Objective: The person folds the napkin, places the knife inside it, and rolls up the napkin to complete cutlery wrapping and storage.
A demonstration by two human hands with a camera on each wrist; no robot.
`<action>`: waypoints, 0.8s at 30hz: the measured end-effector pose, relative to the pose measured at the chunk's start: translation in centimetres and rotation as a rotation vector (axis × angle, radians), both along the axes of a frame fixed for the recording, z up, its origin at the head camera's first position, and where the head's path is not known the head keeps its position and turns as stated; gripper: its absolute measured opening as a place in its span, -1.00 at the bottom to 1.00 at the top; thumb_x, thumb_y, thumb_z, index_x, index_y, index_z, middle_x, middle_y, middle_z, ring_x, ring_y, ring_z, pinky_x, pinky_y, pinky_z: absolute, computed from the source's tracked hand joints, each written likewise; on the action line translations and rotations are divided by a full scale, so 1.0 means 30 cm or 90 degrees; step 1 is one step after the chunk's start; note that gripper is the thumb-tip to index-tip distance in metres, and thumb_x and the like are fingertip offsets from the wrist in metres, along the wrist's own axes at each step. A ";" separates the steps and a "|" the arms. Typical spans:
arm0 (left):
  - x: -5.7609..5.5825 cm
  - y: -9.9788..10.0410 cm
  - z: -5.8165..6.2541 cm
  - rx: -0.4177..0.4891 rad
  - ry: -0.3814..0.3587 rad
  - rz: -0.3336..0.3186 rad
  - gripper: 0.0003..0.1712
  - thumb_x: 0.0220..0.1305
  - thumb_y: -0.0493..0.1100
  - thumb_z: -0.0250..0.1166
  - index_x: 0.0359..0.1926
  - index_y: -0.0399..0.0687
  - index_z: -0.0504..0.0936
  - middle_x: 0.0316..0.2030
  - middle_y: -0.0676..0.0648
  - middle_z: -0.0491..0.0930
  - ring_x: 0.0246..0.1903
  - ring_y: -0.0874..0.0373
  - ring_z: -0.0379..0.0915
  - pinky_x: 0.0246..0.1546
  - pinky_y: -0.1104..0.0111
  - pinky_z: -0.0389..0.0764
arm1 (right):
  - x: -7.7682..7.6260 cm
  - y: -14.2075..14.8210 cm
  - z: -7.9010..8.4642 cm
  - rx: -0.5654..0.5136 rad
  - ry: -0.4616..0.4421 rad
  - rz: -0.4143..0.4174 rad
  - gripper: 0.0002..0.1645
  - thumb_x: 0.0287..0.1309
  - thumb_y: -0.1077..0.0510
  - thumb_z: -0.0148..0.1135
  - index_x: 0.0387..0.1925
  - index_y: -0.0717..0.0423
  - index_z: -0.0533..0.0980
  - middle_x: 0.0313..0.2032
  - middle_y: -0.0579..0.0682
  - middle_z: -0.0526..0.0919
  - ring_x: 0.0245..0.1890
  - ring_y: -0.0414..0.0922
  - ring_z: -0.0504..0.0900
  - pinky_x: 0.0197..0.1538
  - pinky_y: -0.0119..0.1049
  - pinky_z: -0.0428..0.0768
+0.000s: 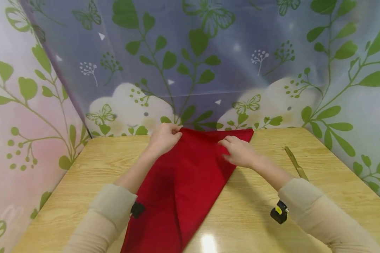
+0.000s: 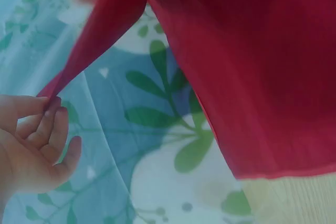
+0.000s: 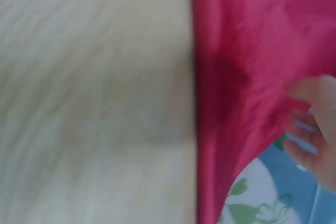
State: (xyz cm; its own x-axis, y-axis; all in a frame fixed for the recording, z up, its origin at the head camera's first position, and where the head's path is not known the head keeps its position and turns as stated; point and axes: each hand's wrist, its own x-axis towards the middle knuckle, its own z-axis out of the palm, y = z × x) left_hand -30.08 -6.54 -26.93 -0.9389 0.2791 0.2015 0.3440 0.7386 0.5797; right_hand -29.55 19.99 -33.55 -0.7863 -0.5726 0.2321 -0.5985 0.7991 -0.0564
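A red cloth (image 1: 196, 182) with a folded layer lies lengthwise on the wooden table, its far end lifted near the backdrop. With thumb and fingertips my left hand (image 1: 166, 138) pinches the far upper edge of it. The left wrist view shows this hand (image 2: 39, 140) at the tip of a drawn-out strip of the cloth (image 2: 105, 30). Over the cloth's right side is my right hand (image 1: 239, 151), fingers loosely bent and apart. In the right wrist view that hand (image 3: 315, 124) is blurred beside the cloth (image 3: 252, 66), with nothing visibly gripped.
A gold-coloured knife-like utensil (image 1: 294, 161) lies on the table (image 1: 259, 189) at the right, partly hidden by my right sleeve. Behind the table hangs a patterned fabric backdrop (image 1: 164, 70) with leaves and butterflies, and similar panels stand on both sides.
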 end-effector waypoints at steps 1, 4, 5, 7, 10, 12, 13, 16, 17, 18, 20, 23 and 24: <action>-0.008 -0.010 0.003 -0.002 0.006 0.007 -0.67 0.23 -0.22 0.17 -0.01 -0.25 0.60 -0.08 -0.16 0.60 -0.10 -0.01 0.52 -0.16 0.18 0.50 | 0.004 0.004 -0.014 0.021 -0.011 0.029 -0.61 -0.02 0.18 0.34 -0.10 0.20 0.52 -0.16 0.08 0.52 -0.11 0.03 0.51 -0.16 -0.13 0.54; -0.029 -0.033 0.014 -0.017 0.027 0.024 -0.68 0.22 -0.24 0.17 -0.04 -0.29 0.61 -0.11 -0.21 0.61 -0.11 -0.05 0.52 -0.16 0.16 0.51 | 0.016 0.015 -0.058 0.076 -0.075 0.108 -0.69 0.00 0.17 0.33 -0.16 0.15 0.56 -0.19 0.01 0.53 -0.13 -0.02 0.52 -0.11 -0.19 0.52; -0.035 -0.040 0.018 -0.022 0.029 0.027 -0.68 0.22 -0.24 0.17 -0.04 -0.29 0.60 -0.10 -0.21 0.60 -0.11 -0.05 0.52 -0.16 0.16 0.51 | 0.020 0.015 -0.072 0.092 -0.094 0.124 -0.71 0.00 0.18 0.32 -0.17 0.13 0.58 -0.20 -0.01 0.54 -0.14 -0.04 0.53 -0.10 -0.20 0.51; -0.045 -0.050 0.024 -0.031 0.027 0.035 -0.68 0.22 -0.24 0.17 -0.03 -0.28 0.60 -0.08 -0.21 0.60 -0.10 -0.06 0.52 -0.17 0.15 0.52 | 0.027 0.010 -0.097 0.115 -0.109 0.149 -0.73 0.02 0.19 0.31 -0.17 0.12 0.58 -0.20 -0.02 0.55 -0.14 -0.04 0.54 -0.09 -0.21 0.51; -0.057 -0.063 0.031 -0.041 0.022 0.043 -0.67 0.23 -0.24 0.16 0.00 -0.28 0.59 -0.06 -0.21 0.59 -0.09 -0.06 0.52 -0.17 0.16 0.52 | 0.032 -0.007 -0.122 0.136 -0.100 0.160 -0.74 0.04 0.20 0.30 -0.16 0.10 0.58 -0.20 -0.02 0.55 -0.13 -0.04 0.54 -0.09 -0.21 0.50; -0.064 -0.070 0.034 -0.044 0.018 0.049 -0.66 0.25 -0.23 0.15 0.01 -0.28 0.58 -0.04 -0.20 0.58 -0.08 -0.06 0.52 -0.16 0.16 0.51 | 0.030 -0.018 -0.134 0.140 -0.069 0.173 -0.75 0.02 0.22 0.30 -0.19 0.09 0.59 -0.23 -0.03 0.55 -0.15 -0.05 0.53 -0.13 -0.23 0.51; -0.068 -0.074 0.035 -0.045 0.015 0.052 -0.65 0.25 -0.22 0.14 0.02 -0.28 0.57 -0.03 -0.20 0.57 -0.07 -0.06 0.51 -0.16 0.16 0.51 | 0.029 -0.021 -0.139 0.140 -0.057 0.177 -0.76 0.01 0.23 0.29 -0.20 0.08 0.59 -0.25 -0.04 0.54 -0.17 -0.05 0.53 -0.16 -0.24 0.52; -0.087 -0.093 0.033 -0.047 0.008 0.065 -0.64 0.27 -0.20 0.11 0.04 -0.27 0.56 0.00 -0.19 0.56 -0.06 -0.07 0.50 -0.16 0.15 0.50 | 0.023 -0.031 -0.146 0.133 -0.021 0.203 -0.78 -0.03 0.27 0.28 -0.25 0.08 0.59 -0.32 -0.04 0.52 -0.23 -0.06 0.52 -0.24 -0.24 0.51; -0.094 -0.101 0.032 -0.050 0.007 0.070 -0.64 0.28 -0.19 0.11 0.04 -0.27 0.56 0.01 -0.18 0.55 -0.06 -0.06 0.50 -0.17 0.14 0.49 | 0.009 -0.028 -0.162 0.126 -0.006 0.220 -0.80 -0.01 0.25 0.26 -0.26 0.06 0.58 -0.33 -0.06 0.51 -0.24 -0.08 0.52 -0.27 -0.26 0.50; -0.101 -0.110 0.029 -0.053 0.008 0.074 -0.64 0.28 -0.19 0.09 0.04 -0.27 0.56 0.02 -0.19 0.55 -0.07 -0.07 0.50 -0.18 0.14 0.50 | 0.007 -0.031 -0.164 0.122 -0.006 0.226 -0.80 -0.01 0.26 0.25 -0.26 0.05 0.58 -0.34 -0.07 0.50 -0.25 -0.08 0.51 -0.28 -0.26 0.50; -0.115 -0.129 0.020 -0.066 0.008 0.086 -0.64 0.28 -0.19 0.09 0.04 -0.25 0.56 0.02 -0.18 0.55 -0.09 -0.07 0.51 -0.23 0.15 0.50 | 0.007 -0.037 -0.167 0.119 -0.009 0.231 -0.81 0.00 0.27 0.24 -0.27 0.05 0.58 -0.35 -0.07 0.50 -0.26 -0.09 0.52 -0.29 -0.26 0.50; -0.136 -0.158 0.001 -0.086 0.008 0.099 -0.66 0.29 -0.21 0.05 0.00 -0.26 0.58 -0.02 -0.20 0.56 -0.15 -0.05 0.51 -0.36 0.23 0.49 | 0.012 -0.052 -0.172 0.127 -0.014 0.223 -0.82 0.01 0.27 0.23 -0.28 0.03 0.59 -0.34 -0.09 0.52 -0.26 -0.10 0.53 -0.30 -0.28 0.51; -0.143 -0.167 -0.006 -0.091 0.010 0.103 -0.67 0.30 -0.22 0.04 -0.01 -0.26 0.58 -0.03 -0.21 0.56 -0.18 -0.04 0.51 -0.41 0.27 0.47 | 0.026 -0.063 -0.161 0.134 -0.024 0.210 -0.81 -0.02 0.29 0.25 -0.29 0.04 0.59 -0.35 -0.09 0.53 -0.25 -0.10 0.54 -0.28 -0.27 0.52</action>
